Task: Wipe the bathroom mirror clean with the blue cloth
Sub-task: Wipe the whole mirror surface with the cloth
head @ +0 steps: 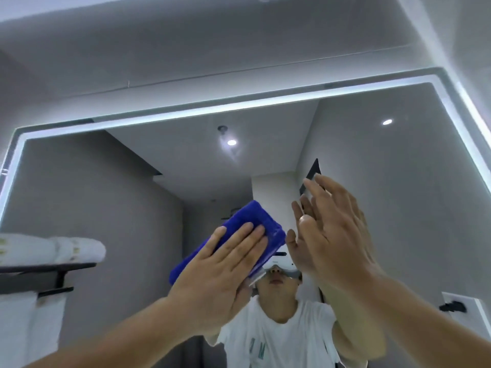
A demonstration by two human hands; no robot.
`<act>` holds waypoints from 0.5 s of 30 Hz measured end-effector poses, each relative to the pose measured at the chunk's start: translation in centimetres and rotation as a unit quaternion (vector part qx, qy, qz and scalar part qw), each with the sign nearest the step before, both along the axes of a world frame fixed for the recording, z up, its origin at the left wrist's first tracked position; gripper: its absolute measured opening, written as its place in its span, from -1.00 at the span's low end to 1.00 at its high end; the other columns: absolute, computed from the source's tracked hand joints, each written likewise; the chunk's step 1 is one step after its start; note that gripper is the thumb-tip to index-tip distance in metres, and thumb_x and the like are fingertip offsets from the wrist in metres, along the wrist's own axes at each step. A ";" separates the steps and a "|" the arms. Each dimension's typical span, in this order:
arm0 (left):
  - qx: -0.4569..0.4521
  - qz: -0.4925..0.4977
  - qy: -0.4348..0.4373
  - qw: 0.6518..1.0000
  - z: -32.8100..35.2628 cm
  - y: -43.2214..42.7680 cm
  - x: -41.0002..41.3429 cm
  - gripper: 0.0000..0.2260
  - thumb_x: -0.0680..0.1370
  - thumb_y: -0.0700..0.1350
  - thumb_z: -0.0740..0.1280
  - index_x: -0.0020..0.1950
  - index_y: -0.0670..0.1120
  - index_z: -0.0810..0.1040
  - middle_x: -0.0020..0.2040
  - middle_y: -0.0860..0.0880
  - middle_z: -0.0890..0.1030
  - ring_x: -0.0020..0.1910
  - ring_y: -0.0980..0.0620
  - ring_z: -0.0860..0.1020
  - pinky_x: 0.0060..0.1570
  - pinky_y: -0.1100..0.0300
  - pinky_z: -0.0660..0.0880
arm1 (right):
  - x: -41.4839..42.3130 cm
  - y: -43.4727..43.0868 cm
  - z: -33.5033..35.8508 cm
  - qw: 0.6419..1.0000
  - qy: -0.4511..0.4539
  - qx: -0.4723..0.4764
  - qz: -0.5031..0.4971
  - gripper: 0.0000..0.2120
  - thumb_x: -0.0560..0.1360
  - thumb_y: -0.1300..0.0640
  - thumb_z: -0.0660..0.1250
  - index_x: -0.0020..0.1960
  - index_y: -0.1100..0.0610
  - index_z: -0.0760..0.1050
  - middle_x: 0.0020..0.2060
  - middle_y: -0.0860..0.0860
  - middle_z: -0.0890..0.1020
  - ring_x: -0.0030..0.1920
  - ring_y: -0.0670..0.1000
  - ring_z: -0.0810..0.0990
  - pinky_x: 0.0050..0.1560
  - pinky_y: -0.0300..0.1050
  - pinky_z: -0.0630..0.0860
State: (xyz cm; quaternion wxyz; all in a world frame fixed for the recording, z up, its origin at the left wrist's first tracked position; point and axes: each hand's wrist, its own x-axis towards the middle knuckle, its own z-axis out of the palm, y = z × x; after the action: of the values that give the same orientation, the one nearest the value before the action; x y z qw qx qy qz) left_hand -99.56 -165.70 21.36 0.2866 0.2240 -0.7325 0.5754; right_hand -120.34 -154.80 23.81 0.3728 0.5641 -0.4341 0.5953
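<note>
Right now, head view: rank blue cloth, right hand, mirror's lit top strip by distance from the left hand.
1. Blue cloth, pressed under the left hand.
2. Right hand, just to its right.
3. Mirror's lit top strip, well above both hands.

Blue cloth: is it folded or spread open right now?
Folded. The blue cloth is a thick, compact pad with a rounded doubled edge, pressed to the mirror under the flat fingers of the left hand.

The mirror (385,160) has wide bare glass up top and out to each side. Low in its middle, the left hand (223,272) on the blue cloth (255,224) and the right hand (337,235) leave a thin gap.
</note>
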 end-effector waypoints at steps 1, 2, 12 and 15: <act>-0.008 0.013 -0.028 1.000 0.7 0.1 0.4 -0.48 0.67 0.10 -0.11 0.60 -0.06 0.09 0.61 -0.03 0.12 0.59 -0.03 0.07 0.48 -0.09 0.08 | -0.4 -0.1 0.2 1.000 0.005 -0.002 -0.007 -0.35 0.43 -0.11 -0.07 0.47 0.03 0.28 0.47 -0.04 0.26 0.44 -0.03 0.20 0.41 -0.06 0.13; -0.016 0.027 -0.050 0.998 1.9 0.3 0.8 -0.49 0.67 0.10 -0.08 0.60 -0.05 0.10 0.60 -0.02 0.13 0.59 -0.02 0.08 0.48 -0.08 0.08 | -0.8 -0.3 0.5 1.000 0.014 -0.004 -0.014 -0.35 0.42 -0.12 -0.08 0.47 0.03 0.28 0.46 -0.03 0.27 0.44 -0.01 0.23 0.41 -0.01 0.17; 0.052 -0.021 0.138 0.989 21.6 1.3 -2.3 -0.41 0.63 0.10 -0.07 0.60 0.07 -0.25 0.61 0.12 -0.22 0.54 0.21 -0.29 0.56 0.04 -0.15 | -3.5 -2.0 4.0 0.995 0.044 -0.086 0.002 -0.48 0.47 -0.05 0.04 0.42 0.01 0.28 0.40 -0.02 0.33 0.39 0.02 0.31 0.35 0.08 0.32; 0.079 -0.030 0.225 0.971 26.8 1.8 -4.0 -0.41 0.64 0.03 0.02 0.63 0.04 -0.14 0.63 0.04 -0.05 0.60 0.06 -0.09 0.54 -0.07 0.02 | -4.0 -1.7 5.3 0.993 0.069 -0.100 -0.003 -0.49 0.48 -0.06 0.04 0.42 -0.04 0.26 0.41 -0.04 0.32 0.40 0.01 0.30 0.36 -0.02 0.22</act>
State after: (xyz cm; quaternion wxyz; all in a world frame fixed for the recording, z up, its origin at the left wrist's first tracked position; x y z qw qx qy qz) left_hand -103.59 -163.86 48.16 0.4424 0.3479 -0.6988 0.4416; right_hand -124.38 -156.51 29.08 0.4584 0.5622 -0.3478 0.5941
